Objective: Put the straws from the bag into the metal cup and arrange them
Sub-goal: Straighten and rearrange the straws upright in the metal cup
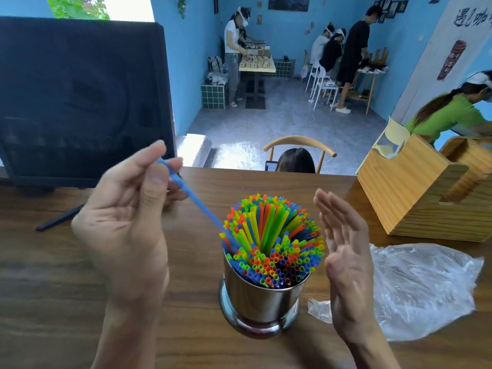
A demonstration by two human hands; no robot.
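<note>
Left hand pinches 1 blue straw, feeding it into the packed metal cup; right hand, fingers straight, steadies beside; next, slide it home.

Bright daylight, sharp, wide-angle edge distortion

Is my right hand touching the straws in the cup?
Cannot tell. In the head view the open right hand stands right beside the straws, its fingers overlapping their right edge, with no clear gap or contact.
</note>
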